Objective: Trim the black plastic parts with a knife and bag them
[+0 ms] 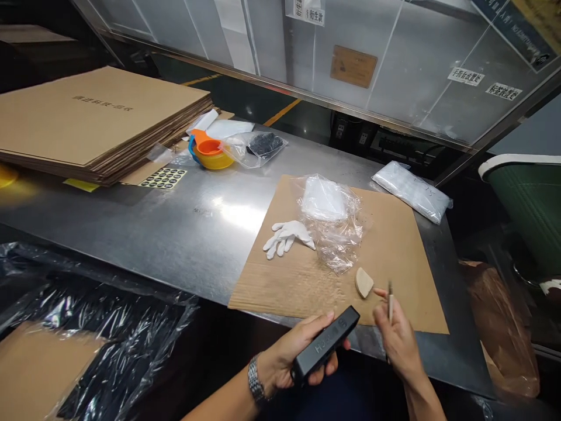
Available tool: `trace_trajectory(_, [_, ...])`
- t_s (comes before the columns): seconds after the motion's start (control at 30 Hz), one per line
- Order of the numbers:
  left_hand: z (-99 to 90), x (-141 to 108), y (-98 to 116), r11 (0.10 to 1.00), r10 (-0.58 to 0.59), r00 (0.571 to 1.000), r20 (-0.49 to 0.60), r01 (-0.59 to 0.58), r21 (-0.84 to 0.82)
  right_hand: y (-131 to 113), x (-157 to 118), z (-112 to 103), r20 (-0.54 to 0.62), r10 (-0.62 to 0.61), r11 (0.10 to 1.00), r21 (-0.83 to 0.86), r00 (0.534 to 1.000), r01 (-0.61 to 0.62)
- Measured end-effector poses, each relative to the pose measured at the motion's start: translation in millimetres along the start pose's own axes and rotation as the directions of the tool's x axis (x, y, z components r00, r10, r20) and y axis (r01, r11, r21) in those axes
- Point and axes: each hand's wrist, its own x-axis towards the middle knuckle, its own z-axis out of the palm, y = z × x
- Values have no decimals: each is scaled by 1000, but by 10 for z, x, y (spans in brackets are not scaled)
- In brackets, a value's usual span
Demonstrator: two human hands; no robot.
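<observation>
My left hand point(280, 354), with a metal-band watch point(254, 377) at its wrist, is closed around a long black box-shaped device point(326, 345) with raised lettering on top. It is held tilted above the table's front edge. In my right hand point(402, 342) a slim pen-like tool point(390, 305) is gripped, its tip pointing up; its exact kind is unclear. Just left of those fingers a beige wedge-shaped pad point(364, 283) lies on a cardboard sheet point(289, 292). Farther back on the sheet are a white glove point(289, 235) and a clear plastic bag point(337, 251) around white material.
Stacked flat cardboard point(100, 117) covers the table's back left. Beside it are orange and yellow tape rolls point(214, 158), a bagged black item point(264, 144) and a sticker sheet point(164, 178). A white packet point(412, 190) lies back right. A green chair point(526, 216) stands right.
</observation>
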Motion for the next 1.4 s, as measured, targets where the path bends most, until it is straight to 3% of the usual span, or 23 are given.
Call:
trace_trajectory(0.07, [1,-2,21,1000,-19,997,81,18,17,-189,-21,54,270,-30,970,240,962,-37])
trace_trajectory(0.13, [-1,-29,56,999,-24,990,139,29,-34,-303,-30,96,366,-66,938,339,928,-67])
trace_trajectory(0.17, [-2,-49,73,996,-5,989,151,18,-87,-331,-37,115,324,-69,942,333,943,-45])
trace_trajectory(0.23, [-4,-91,85,975,96,986,134,-66,-214,-345,-70,163,133,-66,967,252,989,31])
trace_trajectory(0.3, [-4,-115,47,925,269,962,53,-243,-291,-335,-139,241,-66,-83,988,125,994,90])
trace_trajectory(0.37, [-1,-113,-34,861,445,894,-53,-444,-248,-334,-240,354,-202,-115,993,13,973,120])
trace_trajectory(0.43, [7,-102,-121,797,578,797,-174,-597,-91,-358,-354,482,-288,-174,985,-58,942,164])
trace_trajectory(0.53, [30,-108,-188,783,607,711,-355,-612,114,-433,-493,609,-312,-288,958,-101,905,270])
trace_trajectory(0.6, [41,-133,-188,806,581,708,-402,-569,164,-486,-541,606,-259,-355,935,-112,898,337])
trace_trajectory(0.7, [40,-176,-175,783,617,692,-376,-589,200,-551,-560,479,-139,-391,920,-74,910,384])
trace_trajectory(0.8, [45,-216,-198,751,659,680,-322,-623,219,-611,-553,302,-64,-331,944,-5,942,331])
trace_trajectory(0.9, [71,-258,-258,766,642,708,-294,-610,202,-680,-521,170,-42,-270,963,-34,962,268])
trace_trajectory(1.13, [133,-340,-346,770,636,728,-256,-576,274,-773,-370,63,199,-413,856,-248,889,453])
trace_trajectory(1.4, [157,-337,-344,774,633,719,-287,-582,249,-847,-391,59,204,-475,747,-420,856,515])
